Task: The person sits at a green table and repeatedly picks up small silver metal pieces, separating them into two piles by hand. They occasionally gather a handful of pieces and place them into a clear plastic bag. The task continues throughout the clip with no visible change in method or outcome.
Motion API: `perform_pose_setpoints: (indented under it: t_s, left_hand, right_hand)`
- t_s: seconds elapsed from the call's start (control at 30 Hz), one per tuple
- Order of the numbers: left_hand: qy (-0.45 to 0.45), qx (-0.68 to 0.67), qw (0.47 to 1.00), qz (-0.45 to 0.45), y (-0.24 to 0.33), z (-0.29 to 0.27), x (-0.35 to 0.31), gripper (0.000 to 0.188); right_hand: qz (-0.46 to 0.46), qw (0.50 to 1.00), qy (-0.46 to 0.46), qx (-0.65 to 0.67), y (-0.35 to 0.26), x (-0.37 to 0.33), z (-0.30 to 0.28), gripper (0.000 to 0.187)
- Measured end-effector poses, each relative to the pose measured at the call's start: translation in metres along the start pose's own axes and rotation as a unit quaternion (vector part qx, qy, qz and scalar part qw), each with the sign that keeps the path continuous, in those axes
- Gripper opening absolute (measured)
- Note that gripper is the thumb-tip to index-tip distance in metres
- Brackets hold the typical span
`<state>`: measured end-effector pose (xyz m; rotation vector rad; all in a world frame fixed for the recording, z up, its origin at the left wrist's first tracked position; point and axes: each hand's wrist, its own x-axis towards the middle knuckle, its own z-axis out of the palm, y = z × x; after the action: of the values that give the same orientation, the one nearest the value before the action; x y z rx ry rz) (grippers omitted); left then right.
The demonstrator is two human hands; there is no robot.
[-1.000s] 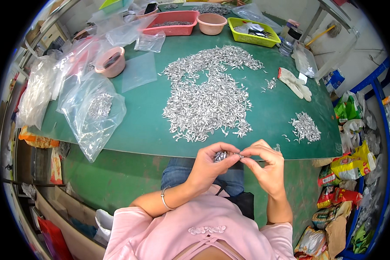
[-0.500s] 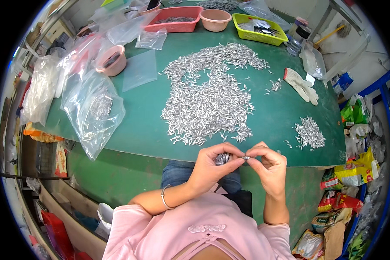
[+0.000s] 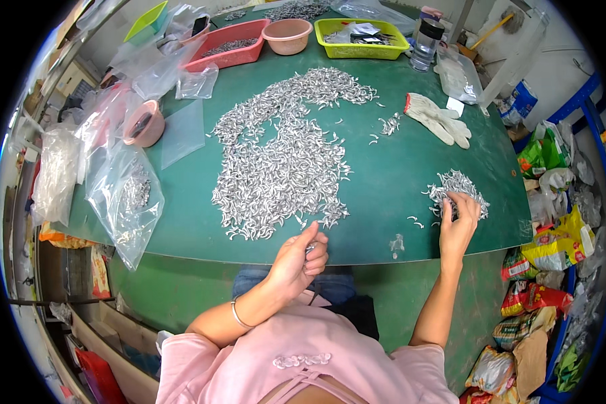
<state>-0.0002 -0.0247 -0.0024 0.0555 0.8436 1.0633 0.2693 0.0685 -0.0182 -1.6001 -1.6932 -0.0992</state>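
Note:
My left hand (image 3: 296,259) is curled closed around small curved silver metal pieces, a few of them glinting between its fingers. Its thumb tip lies by the near edge of a big spread-out heap of the same silver pieces (image 3: 283,178) on the green table (image 3: 377,182). Over to the right, my right hand (image 3: 459,225) rests at a smaller pile of these pieces (image 3: 475,188), thumb and fingers parted and fingertips at the pile. No piece shows between them. A few loose pieces (image 3: 416,221) lie left of that pile.
A white work glove (image 3: 439,121) lies beyond the small pile, near a little cluster of pieces (image 3: 389,124). At the back stand a red tray (image 3: 230,59), a pink bowl (image 3: 287,39), a yellow-green tray (image 3: 360,50) and a bottle (image 3: 425,47). Clear plastic bags (image 3: 124,202) cover the left side.
My hands have parted from where they met at the table's front edge. The right hand went to the small pile; the left stays closed on pieces. The view has shifted right.

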Motion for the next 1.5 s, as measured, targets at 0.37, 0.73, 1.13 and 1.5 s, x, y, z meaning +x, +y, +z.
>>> perform_pose_setpoints:
  t_s: [0.37, 0.73, 1.13, 1.5]
  left_hand:
    - [0.021, 0.070, 0.997, -0.038, -0.013, -0.007, -0.001, 0.026]
    - [-0.007, 0.029, 0.997, -0.067, 0.007, -0.006, 0.038, 0.037]
    - [-0.059, 0.029, 0.997, -0.029, 0.044, -0.022, 0.040, 0.026]
    - [-0.086, 0.077, 0.993, -0.027, 0.062, 0.002, 0.056, 0.020]
  right_hand:
    - [-0.124, 0.934, -0.295, 0.158, -0.001, 0.089, 0.090, 0.042]
    - [-0.157, 0.950, -0.267, 0.046, -0.014, 0.094, 0.173, 0.051]
    - [-0.090, 0.879, -0.366, 0.293, -0.080, 0.030, 0.076, 0.026]
    - [-0.042, 0.979, -0.198, 0.041, -0.039, 0.068, 0.126, 0.011]
